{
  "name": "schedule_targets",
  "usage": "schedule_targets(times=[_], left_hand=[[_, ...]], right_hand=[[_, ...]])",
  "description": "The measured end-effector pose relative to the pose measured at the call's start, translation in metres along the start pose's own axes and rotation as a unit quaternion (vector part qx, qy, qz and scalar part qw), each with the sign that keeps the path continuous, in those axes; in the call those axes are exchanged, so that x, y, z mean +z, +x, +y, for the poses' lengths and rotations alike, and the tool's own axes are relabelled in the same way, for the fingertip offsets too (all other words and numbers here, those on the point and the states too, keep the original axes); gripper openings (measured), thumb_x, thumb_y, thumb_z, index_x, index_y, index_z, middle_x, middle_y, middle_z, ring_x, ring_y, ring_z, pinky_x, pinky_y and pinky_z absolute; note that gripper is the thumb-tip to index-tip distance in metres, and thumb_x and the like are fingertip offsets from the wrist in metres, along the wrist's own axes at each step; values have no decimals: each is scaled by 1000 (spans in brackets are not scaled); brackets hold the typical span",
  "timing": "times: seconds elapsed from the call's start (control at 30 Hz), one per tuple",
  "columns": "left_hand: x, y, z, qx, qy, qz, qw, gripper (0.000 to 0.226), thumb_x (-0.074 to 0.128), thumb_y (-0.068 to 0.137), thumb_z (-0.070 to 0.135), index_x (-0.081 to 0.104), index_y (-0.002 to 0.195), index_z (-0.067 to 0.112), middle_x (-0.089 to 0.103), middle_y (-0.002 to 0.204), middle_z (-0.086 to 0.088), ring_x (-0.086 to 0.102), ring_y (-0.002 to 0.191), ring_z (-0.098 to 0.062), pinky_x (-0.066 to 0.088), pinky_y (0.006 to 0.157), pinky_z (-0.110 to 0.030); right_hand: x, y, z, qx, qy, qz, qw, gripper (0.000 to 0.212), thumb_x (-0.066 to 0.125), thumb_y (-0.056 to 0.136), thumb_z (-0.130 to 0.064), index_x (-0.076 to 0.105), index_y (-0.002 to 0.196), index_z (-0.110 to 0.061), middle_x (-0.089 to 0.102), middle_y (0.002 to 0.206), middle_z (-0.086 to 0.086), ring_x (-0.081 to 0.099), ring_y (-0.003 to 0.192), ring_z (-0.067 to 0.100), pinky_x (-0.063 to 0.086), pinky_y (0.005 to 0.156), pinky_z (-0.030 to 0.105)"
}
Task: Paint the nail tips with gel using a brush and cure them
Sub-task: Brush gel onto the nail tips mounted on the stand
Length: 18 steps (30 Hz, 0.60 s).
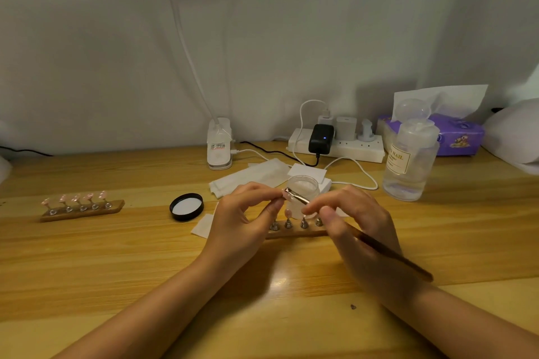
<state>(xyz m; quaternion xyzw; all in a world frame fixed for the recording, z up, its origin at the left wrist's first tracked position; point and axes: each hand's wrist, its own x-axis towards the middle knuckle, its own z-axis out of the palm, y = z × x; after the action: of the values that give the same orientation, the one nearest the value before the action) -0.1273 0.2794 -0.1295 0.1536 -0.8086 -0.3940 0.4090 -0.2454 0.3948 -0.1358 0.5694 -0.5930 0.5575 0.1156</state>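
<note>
I see the pink nail tip [287, 195] pinched in my left hand [248, 214] above the wooden stand [294, 231], the brush [297, 197] on it, gripped by my right hand [358, 230]. An open jar [303, 183] sits just behind on the surface [116, 256].

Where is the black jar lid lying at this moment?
In the head view the black jar lid lies inside-up on the wooden table, left of the left hand, between it and the wooden stand of pink nail tips.
</note>
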Motion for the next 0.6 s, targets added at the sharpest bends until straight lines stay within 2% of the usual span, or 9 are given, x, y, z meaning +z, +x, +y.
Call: schedule_targets(times=[0.07,0.23,0.43,0.6], left_hand=[[0,0,0,-1,1,2,1000,24,65,80,2,68,93,22,66,86,8,60,86,-11,48,77,-23],[0,0,-1,2,5,5,1000,23,66,79,2,69,94,19,67,88,7,60,87,-7,47,77,-18],[0,0,0,13,10,0,1000,26,66,80,1,67,93,23,67,87,8,60,87,-9,49,77,-26],[0,0,-1,10,5,-3,1000,22,65,80,1,70,94,17,68,89,6,61,89,-10,49,79,-28]], right_hand=[[3,0,0,-17,-34,-1,999,29,44,82,-34,66,75,-17,63,69,-5,53,70,5,45,67,34],[-4,-2,4,-38,-29,15,999,37,41,85,-28,64,59,-14,60,58,-6,52,62,8,37,69,34],[3,0,1,-32,-46,5,998,28,46,83,-33,67,77,-16,59,72,-12,52,72,3,38,70,26],[-4,-2,4,-20,-3,5,1000,40,38,87,-29,61,57,-16,59,56,-8,53,61,5,37,73,28]])
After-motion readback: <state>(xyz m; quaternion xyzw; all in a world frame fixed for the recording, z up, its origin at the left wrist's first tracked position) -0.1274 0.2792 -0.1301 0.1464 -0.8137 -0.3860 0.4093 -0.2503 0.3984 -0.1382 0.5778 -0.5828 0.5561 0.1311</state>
